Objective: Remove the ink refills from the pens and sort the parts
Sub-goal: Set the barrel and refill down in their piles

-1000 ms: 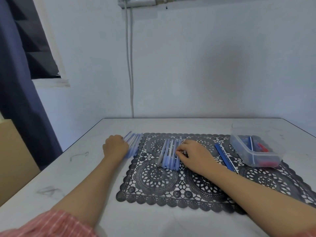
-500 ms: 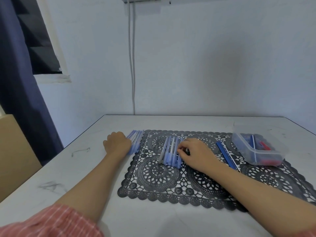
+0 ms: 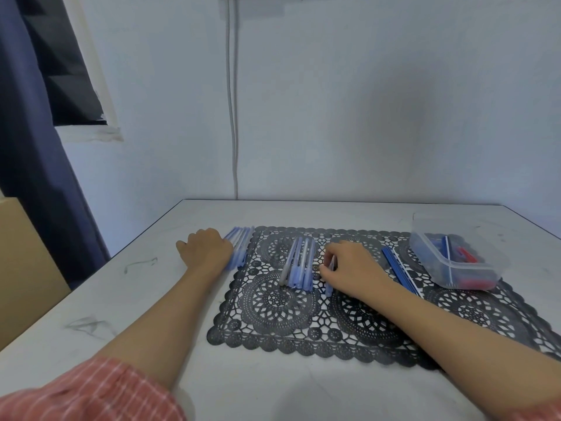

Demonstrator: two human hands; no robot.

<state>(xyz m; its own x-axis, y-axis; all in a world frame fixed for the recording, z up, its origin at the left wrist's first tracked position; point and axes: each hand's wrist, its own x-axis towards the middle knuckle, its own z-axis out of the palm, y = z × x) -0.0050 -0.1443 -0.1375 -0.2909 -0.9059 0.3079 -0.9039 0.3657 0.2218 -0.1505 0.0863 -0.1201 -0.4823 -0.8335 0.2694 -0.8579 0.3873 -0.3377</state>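
Here, right hand (image 3: 349, 268) pinching slim translucent-blue pen (image 3: 329, 287), black lacy mat (image 3: 273, 317), clear tub (image 3: 437, 267).

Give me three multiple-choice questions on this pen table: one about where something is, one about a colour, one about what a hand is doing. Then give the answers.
1. Where does the tub stand?
A. At the mat's right end
B. Left of the left hand
C. At the table's near edge

2. What colour is the mat?
A. White
B. Black
C. Red

3. What is the right hand doing?
A. Lying flat on the table
B. Reaching into the tub
C. Pinching a pen

Answers:
1 A, the tub sits over the mat's right edge.
2 B, its lace shows black against the pale table.
3 C, its fingers curl round a pale blue pen.
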